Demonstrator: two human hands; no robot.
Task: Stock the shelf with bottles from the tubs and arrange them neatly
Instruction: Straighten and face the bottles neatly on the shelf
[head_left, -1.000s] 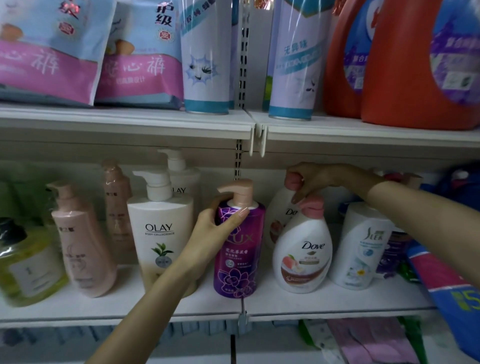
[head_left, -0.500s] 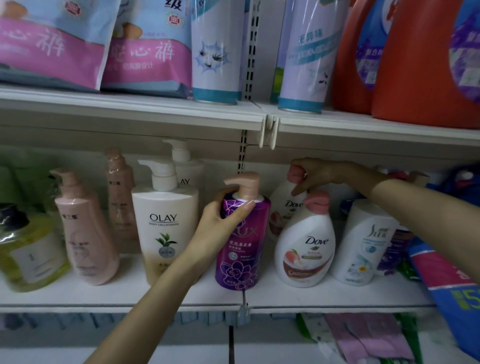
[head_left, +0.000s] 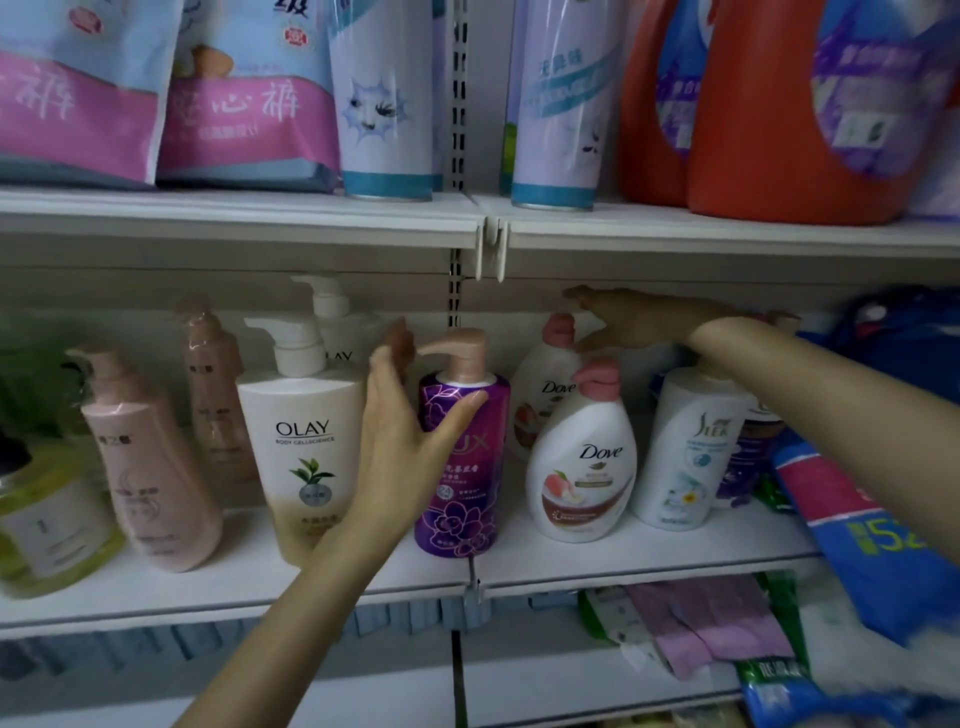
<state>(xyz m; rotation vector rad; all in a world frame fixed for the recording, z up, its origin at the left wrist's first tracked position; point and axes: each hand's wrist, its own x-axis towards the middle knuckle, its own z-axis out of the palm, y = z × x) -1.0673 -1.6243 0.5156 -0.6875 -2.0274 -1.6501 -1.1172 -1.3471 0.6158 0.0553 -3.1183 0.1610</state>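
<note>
Head: left hand (head_left: 400, 447) flat beside purple bottle (head_left: 462, 493)

Left hand (head_left: 400, 457) and right hand (head_left: 628, 322) are bare; slim forearms (head_left: 291, 623) bare too, right to the frame's edge.

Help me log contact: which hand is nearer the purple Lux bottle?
Left. The left hand touches the purple Lux bottle on its left side, thumb across its shoulder; the right hand is up and right of it, by the rear Dove bottle.

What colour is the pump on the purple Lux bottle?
Dusty pink pump on the purple flowered bottle; head view.
</note>
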